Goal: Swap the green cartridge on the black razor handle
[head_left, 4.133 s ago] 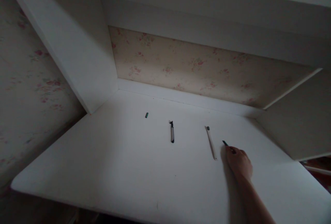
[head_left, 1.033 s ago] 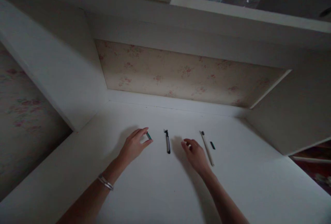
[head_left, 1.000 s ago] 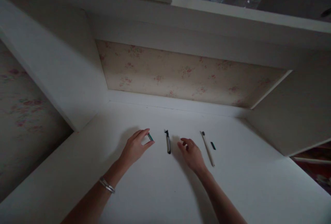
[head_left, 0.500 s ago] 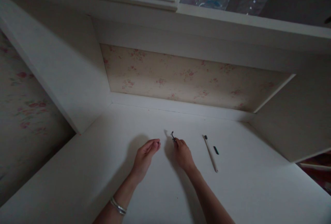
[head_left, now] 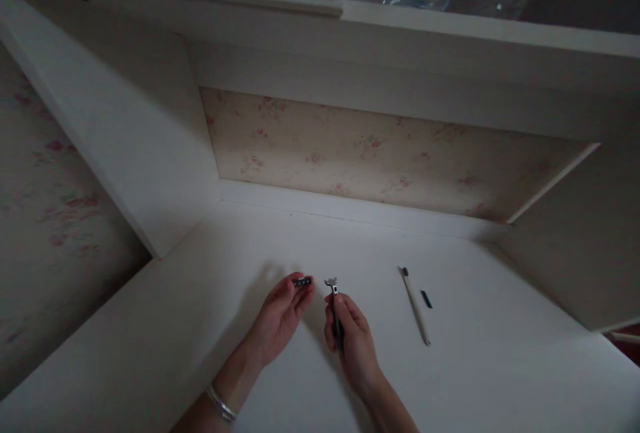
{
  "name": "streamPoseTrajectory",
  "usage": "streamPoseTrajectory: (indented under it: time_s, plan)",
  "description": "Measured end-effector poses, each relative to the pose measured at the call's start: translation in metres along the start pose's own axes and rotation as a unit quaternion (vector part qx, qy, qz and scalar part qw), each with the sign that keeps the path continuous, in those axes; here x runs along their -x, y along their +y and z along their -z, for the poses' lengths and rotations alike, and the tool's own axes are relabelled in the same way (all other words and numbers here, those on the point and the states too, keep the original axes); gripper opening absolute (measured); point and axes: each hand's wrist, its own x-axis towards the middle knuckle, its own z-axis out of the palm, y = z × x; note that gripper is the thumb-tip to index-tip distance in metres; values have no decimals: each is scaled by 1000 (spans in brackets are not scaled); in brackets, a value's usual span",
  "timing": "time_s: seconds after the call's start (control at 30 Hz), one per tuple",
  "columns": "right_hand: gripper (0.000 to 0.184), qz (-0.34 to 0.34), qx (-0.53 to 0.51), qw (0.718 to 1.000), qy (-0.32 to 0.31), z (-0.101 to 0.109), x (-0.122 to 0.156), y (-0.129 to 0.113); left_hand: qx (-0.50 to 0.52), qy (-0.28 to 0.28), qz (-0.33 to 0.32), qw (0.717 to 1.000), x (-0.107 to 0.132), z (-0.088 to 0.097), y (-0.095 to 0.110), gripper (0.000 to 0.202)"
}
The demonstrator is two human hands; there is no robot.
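My left hand (head_left: 280,316) pinches a small dark cartridge-like piece (head_left: 302,281) between thumb and fingertips, held just above the white desk (head_left: 250,379). My right hand (head_left: 350,336) is wrapped round a slim dark handle (head_left: 334,299) whose light forked head points away from me. The small piece and the handle's head are a short gap apart. A silver bracelet (head_left: 220,405) is on my left wrist.
A pale stick with a dark tip (head_left: 415,305) lies on the desk to the right, with a small dark cap (head_left: 426,299) beside it. White side panels and a floral back wall (head_left: 370,153) enclose the desk; a shelf runs overhead.
Both hands picked their items off the desk: the left took the small green-dark piece, the right the dark handle. They have drawn together and lifted toward me.
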Motion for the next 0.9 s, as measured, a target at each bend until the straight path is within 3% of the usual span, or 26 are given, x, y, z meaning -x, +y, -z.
streamPoseTrajectory:
  time_s: [0.17,0.53,0.9]
  plan:
    - [29,-9,-13,999,-51,-9,9,7,-7,-16,8,1000,0,3,-3,20]
    - [39,-78,-14,997,-10,-10,17,9,-29,-43,12,999,4,1,-2,22]
    - [41,-45,29,998,-17,-12,19,14,-61,-72,36,995,4,5,-5,28]
